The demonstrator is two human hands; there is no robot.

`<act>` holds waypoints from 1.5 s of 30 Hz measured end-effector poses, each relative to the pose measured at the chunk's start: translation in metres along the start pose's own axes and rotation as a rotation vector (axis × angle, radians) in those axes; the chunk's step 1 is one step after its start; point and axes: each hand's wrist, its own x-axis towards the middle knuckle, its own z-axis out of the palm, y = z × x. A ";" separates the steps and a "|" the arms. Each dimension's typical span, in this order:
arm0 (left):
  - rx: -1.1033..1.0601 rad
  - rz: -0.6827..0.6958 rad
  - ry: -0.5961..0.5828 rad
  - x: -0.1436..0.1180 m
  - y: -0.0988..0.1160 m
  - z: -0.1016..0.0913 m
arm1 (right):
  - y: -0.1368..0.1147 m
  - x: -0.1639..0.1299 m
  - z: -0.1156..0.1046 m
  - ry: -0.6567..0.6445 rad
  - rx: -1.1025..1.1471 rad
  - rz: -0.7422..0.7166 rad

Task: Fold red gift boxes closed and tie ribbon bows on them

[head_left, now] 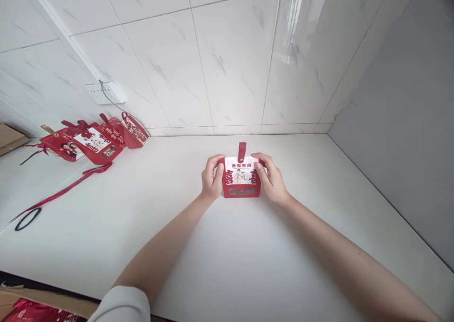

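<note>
A small red gift box [241,193] stands upright on the white table, its front turned towards me. It has a white printed panel with a cartoon couple and red characters, an oval clear window low down, and a red strap handle [241,152] standing up on top. My left hand [213,176] grips its left side, thumb on the front edge and fingers behind. On the right side my right hand [271,177] holds it the same way. The fingertips behind the box are partly hidden.
Several red gift boxes [94,144] cluster at the back left by the wall, with a red ribbon [67,189] and a black loop [28,219] in front. A wall socket [105,93] with a cable sits above. Lower left, a cardboard box [46,296] holds red items. A grey panel [397,123] bounds the right.
</note>
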 end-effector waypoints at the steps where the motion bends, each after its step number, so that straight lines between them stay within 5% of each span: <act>1: 0.012 0.021 -0.015 -0.001 -0.002 -0.001 | 0.000 -0.001 0.001 0.004 0.002 0.000; 9: 0.227 0.152 0.015 0.004 -0.002 -0.007 | -0.002 -0.001 0.000 0.009 -0.001 0.000; 16: 0.141 0.029 0.076 0.013 0.013 -0.005 | -0.002 -0.001 0.001 0.016 0.001 0.000; 25: 0.428 0.442 0.089 0.004 -0.009 -0.005 | -0.002 -0.001 0.001 0.002 -0.009 0.000; 36: 0.483 0.418 0.044 0.005 -0.005 -0.008 | -0.001 -0.001 0.002 0.048 -0.127 -0.101; 45: 0.264 0.304 -0.108 -0.014 -0.021 -0.002 | 0.021 -0.020 0.014 -0.013 -0.198 -0.135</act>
